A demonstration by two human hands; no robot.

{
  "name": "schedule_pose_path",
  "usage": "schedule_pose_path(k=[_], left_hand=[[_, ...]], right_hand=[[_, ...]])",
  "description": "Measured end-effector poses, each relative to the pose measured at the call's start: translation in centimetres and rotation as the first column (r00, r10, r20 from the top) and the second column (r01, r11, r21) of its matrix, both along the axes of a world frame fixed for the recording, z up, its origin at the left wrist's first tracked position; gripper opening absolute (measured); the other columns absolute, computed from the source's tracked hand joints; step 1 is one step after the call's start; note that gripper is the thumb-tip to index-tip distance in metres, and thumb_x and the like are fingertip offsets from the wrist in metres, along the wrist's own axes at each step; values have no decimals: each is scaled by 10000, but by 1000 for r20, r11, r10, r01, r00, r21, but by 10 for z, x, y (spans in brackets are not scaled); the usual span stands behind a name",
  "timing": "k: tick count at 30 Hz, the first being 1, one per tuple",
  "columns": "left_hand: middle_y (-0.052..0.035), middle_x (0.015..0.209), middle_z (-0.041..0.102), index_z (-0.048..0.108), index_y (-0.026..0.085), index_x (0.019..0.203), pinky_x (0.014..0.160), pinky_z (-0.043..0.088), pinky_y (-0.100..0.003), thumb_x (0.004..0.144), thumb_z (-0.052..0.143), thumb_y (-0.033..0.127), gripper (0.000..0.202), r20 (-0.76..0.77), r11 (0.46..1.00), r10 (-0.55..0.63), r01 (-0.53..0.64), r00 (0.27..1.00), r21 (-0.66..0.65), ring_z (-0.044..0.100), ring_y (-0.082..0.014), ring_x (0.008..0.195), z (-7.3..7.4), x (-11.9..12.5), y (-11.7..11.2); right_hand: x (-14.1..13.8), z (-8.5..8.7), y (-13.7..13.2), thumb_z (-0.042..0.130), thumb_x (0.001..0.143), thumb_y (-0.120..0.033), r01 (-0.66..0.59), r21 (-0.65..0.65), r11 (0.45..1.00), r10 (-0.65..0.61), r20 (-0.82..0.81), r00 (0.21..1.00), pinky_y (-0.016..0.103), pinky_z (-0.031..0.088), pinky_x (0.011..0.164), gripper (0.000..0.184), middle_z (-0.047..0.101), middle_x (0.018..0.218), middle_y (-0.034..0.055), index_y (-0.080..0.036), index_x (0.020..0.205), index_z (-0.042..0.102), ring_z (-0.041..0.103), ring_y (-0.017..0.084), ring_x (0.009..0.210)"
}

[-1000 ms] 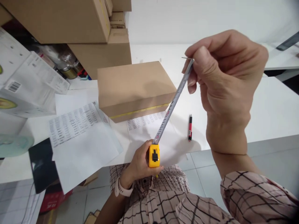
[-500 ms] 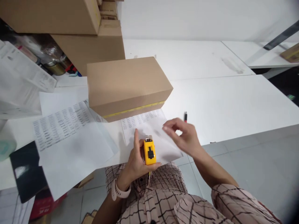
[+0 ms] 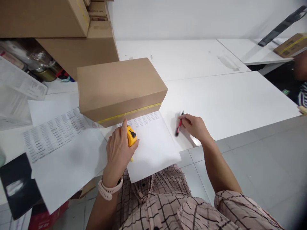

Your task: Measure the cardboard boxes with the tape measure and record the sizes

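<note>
The left hand [image 3: 118,146] is curling around the yellow tape measure [image 3: 131,137], seemingly for keeping it secure; beyond this hand, the carton [image 3: 122,88] is resting. The right hand [image 3: 194,126] is narrowly pinching the red pen [image 3: 178,128].

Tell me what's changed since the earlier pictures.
The right hand let go of the tape's end, came down and took hold of the red-and-black pen. The measuring blade has gone back into the yellow tape measure, which the left hand moved forward over the sheet, closer to the cardboard box. The left hand still holds it; the box stayed on the table.
</note>
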State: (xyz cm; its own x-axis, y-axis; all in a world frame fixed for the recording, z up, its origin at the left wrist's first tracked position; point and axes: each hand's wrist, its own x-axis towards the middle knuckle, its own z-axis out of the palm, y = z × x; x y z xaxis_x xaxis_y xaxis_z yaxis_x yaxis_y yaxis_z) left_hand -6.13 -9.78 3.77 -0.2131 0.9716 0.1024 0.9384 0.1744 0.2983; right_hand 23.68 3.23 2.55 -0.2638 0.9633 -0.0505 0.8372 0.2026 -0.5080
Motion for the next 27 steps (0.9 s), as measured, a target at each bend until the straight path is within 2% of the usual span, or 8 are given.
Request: schedule_pose_path(k=[4,8,13,16,19,22,24,27], left_hand=[[-172,1167,650,375,141,1547,900,503,-474,895,653,335,734,-103,999,-45,45,994,-4,611,-358,1060,-2,3,3],[-186,1236,652,431,134,1527,900,485,-480,909,642,325,680,-118,997,-75,71,990,-36,581,-364,1076,-5,5,5],[-189,1269,658,455,133,1512,891,488,-494,916,646,351,663,-120,996,-85,81,989,-36,568,-373,1081,-10,3,5],[-217,1375,602,461,114,1492,1030,445,-562,934,638,337,627,-140,993,-90,99,986,57,536,-404,1235,-12,4,1],[-240,1512,490,453,86,1474,1186,327,-600,968,605,322,579,-143,937,-207,238,968,254,404,-410,1439,-16,15,-5],[-194,1542,490,428,100,1485,1219,360,-499,996,573,317,555,-82,838,-448,450,890,308,371,-337,1499,-24,38,-8],[-209,1559,476,418,70,1487,1214,379,-477,991,584,340,589,-46,819,-527,522,849,238,354,-335,1516,-34,54,-7],[-272,1606,388,395,20,1497,1232,315,-567,963,617,440,715,-40,852,-509,510,860,119,268,-393,1548,-49,69,-4]], right_hand=[[3,-4,3,398,905,-143,-163,136,977,168,-26,985,345,492,725,362,741,998,95,-197,1044,728,659,217,807],[-5,-5,8,375,902,-33,-334,232,914,244,346,906,343,449,658,440,705,986,146,-140,1198,683,632,256,851],[-12,4,24,409,854,48,-594,132,794,381,653,655,349,402,680,344,690,894,150,-142,914,689,589,245,810],[-7,11,31,414,848,35,-637,122,761,413,666,622,348,373,627,309,670,785,116,-177,806,635,556,219,716],[-5,18,27,470,906,-118,-530,316,787,368,449,814,326,344,541,180,651,723,66,-209,802,585,533,184,625],[-19,21,11,565,888,-255,-245,496,833,316,-63,947,287,397,524,102,623,714,9,-225,793,541,527,131,571],[-38,18,-2,590,881,-276,-113,417,902,294,-403,867,271,436,533,131,614,755,2,-222,774,537,537,111,574],[-72,6,-15,604,897,-316,-125,160,979,202,-705,680,268,469,558,132,605,797,6,-212,821,577,565,113,619]])
